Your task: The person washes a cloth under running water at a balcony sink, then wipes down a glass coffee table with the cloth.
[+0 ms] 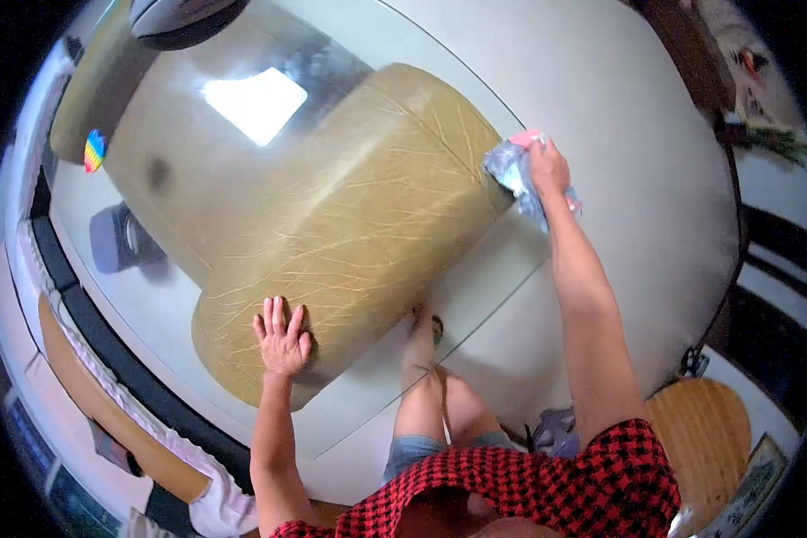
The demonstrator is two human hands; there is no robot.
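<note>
A clear glass sheet lies over an olive-gold sofa-like seat with a creased, rounded arm. My left hand rests flat with its fingers spread on the glass, above the near left end of that arm. Near the right edge of the glass, my right hand is closed on a crumpled cloth in grey-blue and pink. The cloth lies at the right end of the padded arm, partly covered by my fingers. Bright light reflects off the glass at the upper left.
A grey stool-like object and a rainbow-coloured oval are at the left. A round wooden top stands at the lower right, near dark chair slats. My legs show below the glass edge.
</note>
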